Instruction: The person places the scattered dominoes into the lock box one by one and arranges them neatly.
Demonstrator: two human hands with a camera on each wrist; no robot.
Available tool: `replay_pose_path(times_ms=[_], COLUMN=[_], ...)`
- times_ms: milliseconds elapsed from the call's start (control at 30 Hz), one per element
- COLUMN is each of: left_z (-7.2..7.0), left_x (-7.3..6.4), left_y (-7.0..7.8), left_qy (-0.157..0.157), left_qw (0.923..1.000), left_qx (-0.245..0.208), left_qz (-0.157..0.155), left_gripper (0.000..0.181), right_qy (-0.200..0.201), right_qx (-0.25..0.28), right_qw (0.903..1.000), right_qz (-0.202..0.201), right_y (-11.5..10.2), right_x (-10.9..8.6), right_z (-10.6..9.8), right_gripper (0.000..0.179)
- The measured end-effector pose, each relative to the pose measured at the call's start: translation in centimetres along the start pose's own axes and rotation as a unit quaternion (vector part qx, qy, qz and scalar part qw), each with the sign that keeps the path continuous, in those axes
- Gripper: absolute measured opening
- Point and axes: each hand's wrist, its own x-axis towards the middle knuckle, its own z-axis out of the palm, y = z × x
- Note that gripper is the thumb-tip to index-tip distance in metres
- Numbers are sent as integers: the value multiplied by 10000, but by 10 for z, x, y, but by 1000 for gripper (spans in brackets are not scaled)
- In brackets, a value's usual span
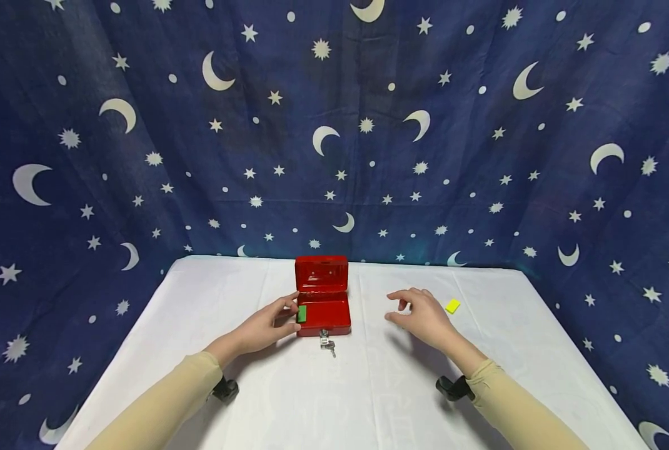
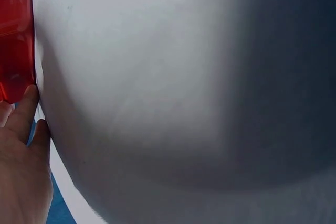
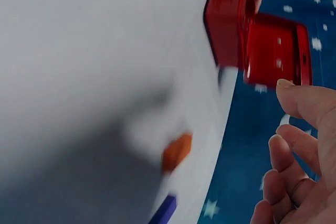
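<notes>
A red metal cash box (image 1: 324, 330) stands on the white table with its lid (image 1: 321, 272) raised. Inside, against the left wall, lies a green block (image 1: 302, 314). My left hand (image 1: 267, 325) rests along the box's left side, thumb near the front corner and fingers farther back. The left wrist view shows this hand (image 2: 23, 166) with a fingertip at the box's lower corner. Right of the box, my right hand (image 1: 421, 317) hovers over the table, thumb and index finger apart, nothing between them. Its other fingers bend loosely in the right wrist view.
Keys (image 1: 330, 347) hang from the lock at the box's front. A yellow block (image 1: 452, 305) lies beyond the right hand. An orange block (image 3: 177, 152) and a blue-purple block (image 3: 164, 211) show in the right wrist view. A dark star-patterned curtain (image 1: 357, 175) surrounds the table.
</notes>
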Motion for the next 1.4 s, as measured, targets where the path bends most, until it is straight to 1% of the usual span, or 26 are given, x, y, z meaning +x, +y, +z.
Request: replay_pose_path(times_ms=[167, 233, 400, 500, 633, 733, 900, 1000, 1167, 1400], left_z=[3, 3, 1, 0, -1, -1, -1, 0, 0, 0], left_x=[0, 0, 2, 4, 6, 5, 4, 2, 3, 2], left_y=[-3, -4, -3, -1, -1, -1, -1, -3, -1, -1], left_qy=[-19, -35, 4, 0, 14, 13, -13, 0, -14, -14], left_qw=[10000, 10000, 9999, 9998, 9997, 9998, 9998, 9999, 9999, 9998], left_qx=[25, 32, 64, 115, 142, 134, 152, 136, 127, 182], left_qz=[-28, 13, 155, 174, 190, 157, 87, 103, 87, 48], left_gripper=[35, 36, 35, 35, 34, 34, 34, 34, 34, 36], right_qy=[174, 239, 346, 403, 428, 386, 284, 180, -20, -78], right_qx=[-186, -279, -358, -417, -456, -459, -478, -509, -710, -910], right_qw=[9994, 9989, 9975, 9962, 9943, 9931, 9922, 9919, 9896, 9877], right_qz=[224, 286, 496, 649, 868, 1012, 1119, 1150, 1251, 1270], right_y=[27, 36, 55, 67, 79, 87, 94, 97, 99, 103], right_x=[-18, -24, -38, -46, -57, -64, -73, -79, -87, -99], right_z=[-19, -26, -44, -54, -61, -64, -67, -64, -60, -51], right_gripper=[42, 43, 48, 51, 54, 55, 55, 56, 66, 73])
